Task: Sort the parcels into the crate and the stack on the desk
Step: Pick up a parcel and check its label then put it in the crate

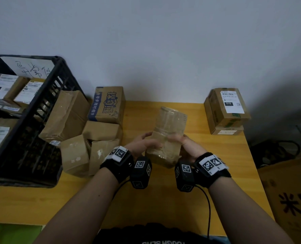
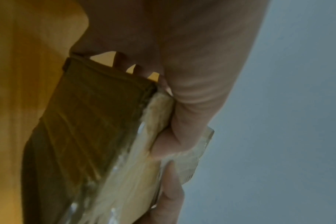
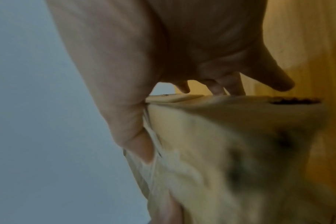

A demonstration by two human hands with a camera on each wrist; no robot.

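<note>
A person's left hand (image 1: pixel 142 144) and right hand (image 1: pixel 184 145) hold a tape-wrapped cardboard parcel (image 1: pixel 167 134) up on end above the middle of the yellow desk (image 1: pixel 190 199) — thumbs on the near face, fingers curled round its sides, a firm two-handed grip. The parcel appears to be under inspection, its side without a label showing. Unsorted parcels (image 1: pixel 93 131) lie just beside the black crate (image 1: pixel 45 110) at left; a small stack of labelled boxes (image 1: pixel 227 111) stands well apart at right. The next move likely calls for choosing a destination — crate or stack — and carrying it over without knocking the neighbours
</note>
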